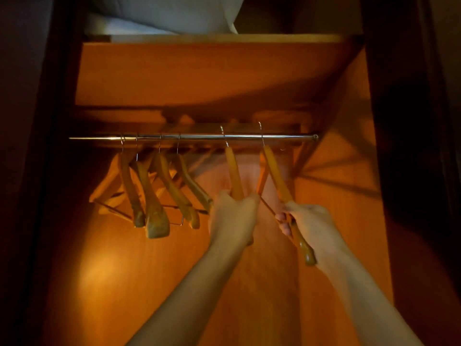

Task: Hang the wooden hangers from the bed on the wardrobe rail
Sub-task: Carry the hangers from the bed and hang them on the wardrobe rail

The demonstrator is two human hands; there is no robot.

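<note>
Both your arms reach up and forward into the wardrobe. Your left arm comes up the middle, and your right arm comes up on the right side.

Your left grip is closed tight round the low end of the left hanger. You see the back of this hand, with the fingers wrapped away from you. Your right grip is closed round the arm of the right hanger, part way up. The end of that hanger pokes out below the hand, and the fingers curl under it. The two grips are near each other but do not touch. A thin bar from the right hanger runs between them.

Both hangers slant up and away from you to the rail. Their metal hooks reach up over it. The hooks are blurry, so you cannot tell if they sit on the rail.

Four more hangers hang close together on the left part of the rail. There is a bare bit of rail between them and the left hanger, and another bare bit between your two hangers. To the right of the right hanger, only a short bit of rail is free before it meets the side wall. Left of the four hangers the rail is bare to its end.

Higher up is a shelf with a pale pillow on it.
</note>
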